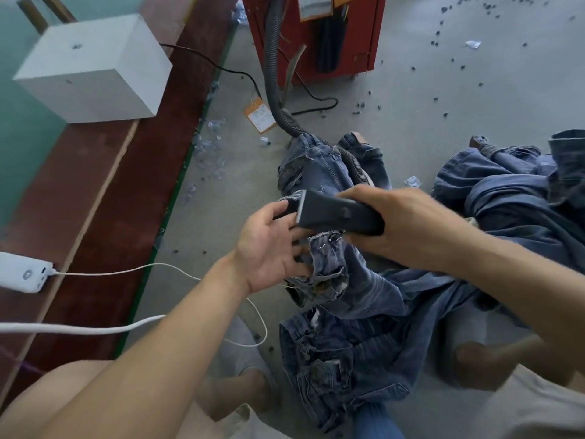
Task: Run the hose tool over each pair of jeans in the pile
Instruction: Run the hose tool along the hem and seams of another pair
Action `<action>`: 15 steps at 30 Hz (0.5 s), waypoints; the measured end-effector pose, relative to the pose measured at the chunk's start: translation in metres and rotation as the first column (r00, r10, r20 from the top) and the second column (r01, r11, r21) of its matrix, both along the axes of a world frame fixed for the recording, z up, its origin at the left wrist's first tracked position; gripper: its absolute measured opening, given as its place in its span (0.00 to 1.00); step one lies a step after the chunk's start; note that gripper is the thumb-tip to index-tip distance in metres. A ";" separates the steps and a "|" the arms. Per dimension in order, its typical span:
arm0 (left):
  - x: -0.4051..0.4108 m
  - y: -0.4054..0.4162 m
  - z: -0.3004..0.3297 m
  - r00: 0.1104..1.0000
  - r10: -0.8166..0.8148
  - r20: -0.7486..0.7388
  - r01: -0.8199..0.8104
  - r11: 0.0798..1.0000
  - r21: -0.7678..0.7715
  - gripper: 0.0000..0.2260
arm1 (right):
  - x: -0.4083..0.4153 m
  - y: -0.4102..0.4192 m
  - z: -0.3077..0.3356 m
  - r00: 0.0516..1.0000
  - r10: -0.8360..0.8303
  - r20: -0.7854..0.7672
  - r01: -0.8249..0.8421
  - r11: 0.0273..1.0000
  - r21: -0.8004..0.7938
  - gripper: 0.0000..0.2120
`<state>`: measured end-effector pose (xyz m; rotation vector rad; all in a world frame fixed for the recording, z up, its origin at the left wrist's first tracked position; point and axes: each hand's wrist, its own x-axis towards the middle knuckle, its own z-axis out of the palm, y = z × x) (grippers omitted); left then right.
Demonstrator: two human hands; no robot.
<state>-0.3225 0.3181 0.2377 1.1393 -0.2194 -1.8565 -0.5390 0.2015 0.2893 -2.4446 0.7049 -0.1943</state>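
Note:
My right hand (408, 229) grips a dark hose tool (335, 213) with a flat nozzle head, held just above the waistband of a pair of blue jeans (332, 264). Its ribbed grey hose (275, 90) runs back over the jeans to a red machine (316, 33). My left hand (269, 251) holds the jeans at the waistband, fingers curled into the fabric beside the button. More jeans lie in a pile (512, 191) to the right, and another pair (335, 369) lies below near my legs.
A white box (95, 68) sits on a dark red ledge (104, 191) at the left, with a white power bank (22, 272) and white cable (126, 326). An orange tag (259, 114), a black cable and small dark bits lie scattered on the grey floor.

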 end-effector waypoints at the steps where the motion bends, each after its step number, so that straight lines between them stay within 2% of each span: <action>1: 0.000 0.000 0.001 1.000 0.008 -0.006 -0.008 1.000 0.002 0.29 | -0.003 -0.006 0.004 0.999 -0.027 -0.016 0.027 1.000 -0.004 0.20; 3: -0.001 -0.001 0.001 0.999 0.022 -0.025 -0.021 1.000 0.010 0.29 | -0.011 -0.017 0.010 0.994 -0.023 -0.108 0.021 0.999 -0.024 0.18; 6: -0.003 0.000 0.001 0.999 0.038 -0.023 -0.037 0.999 0.023 0.30 | -0.020 -0.018 0.012 0.962 0.064 -0.265 -0.076 0.997 -0.035 0.17; 9: -0.008 -0.001 0.000 0.999 0.033 -0.010 -0.033 0.999 0.030 0.32 | -0.016 -0.008 0.009 0.937 0.119 -0.329 -0.124 0.992 0.004 0.17; 12: -0.012 -0.001 -0.001 1.000 0.017 -0.013 -0.016 0.999 0.038 0.31 | -0.007 0.000 0.004 0.946 0.081 -0.313 -0.084 0.996 0.004 0.16; 15: -0.011 0.000 0.000 1.000 0.018 0.024 -0.019 0.999 0.051 0.31 | -0.003 -0.004 0.007 0.982 -0.026 -0.188 0.025 1.000 -0.008 0.15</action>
